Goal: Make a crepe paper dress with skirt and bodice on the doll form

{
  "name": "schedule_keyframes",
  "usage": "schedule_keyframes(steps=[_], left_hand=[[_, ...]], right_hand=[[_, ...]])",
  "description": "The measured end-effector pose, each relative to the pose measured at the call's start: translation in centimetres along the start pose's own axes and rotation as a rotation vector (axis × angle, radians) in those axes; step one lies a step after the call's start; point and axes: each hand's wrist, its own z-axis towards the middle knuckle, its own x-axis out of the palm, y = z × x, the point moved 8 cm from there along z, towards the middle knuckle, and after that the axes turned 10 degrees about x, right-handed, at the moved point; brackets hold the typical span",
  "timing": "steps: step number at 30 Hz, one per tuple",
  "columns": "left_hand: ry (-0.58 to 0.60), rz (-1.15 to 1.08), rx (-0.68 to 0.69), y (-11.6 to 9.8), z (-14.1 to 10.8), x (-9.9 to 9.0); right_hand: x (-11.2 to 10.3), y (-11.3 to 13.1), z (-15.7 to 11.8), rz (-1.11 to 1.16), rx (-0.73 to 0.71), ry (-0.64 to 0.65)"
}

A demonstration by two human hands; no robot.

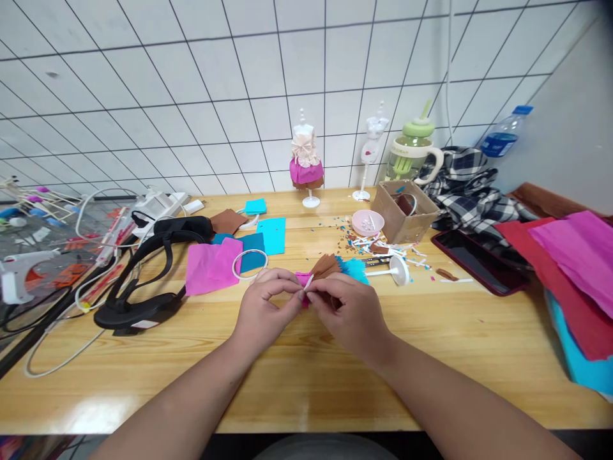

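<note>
My left hand [269,305] and my right hand [351,306] meet above the wooden table, fingertips pinched together. Between them is a small piece of magenta paper [302,278] with a thin white strip [309,282] across it, and both hands grip it. Brown pleated paper [325,265] fans out just behind my right fingers, with fringed blue paper [353,269] beside it. A white stand [398,271] lies on its side to the right of these. A white ring [249,264] and a pink sheet [211,267] lie left of my left hand.
Two small dress forms [306,156] [372,144] stand near the tiled wall. A pink bowl [368,223], paper scraps, a cardboard box [406,214], a jug [410,153] and a phone [479,260] are at right. A black headset [143,310] and cables lie left.
</note>
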Motion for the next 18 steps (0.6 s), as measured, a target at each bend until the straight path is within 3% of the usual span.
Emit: schedule_keyframes(steps=[18], left_hand=[[-0.002,-0.027,-0.009,0.58,-0.23,0.23]], right_hand=[[-0.2,-0.12,-0.04,-0.053,-0.043,-0.031]])
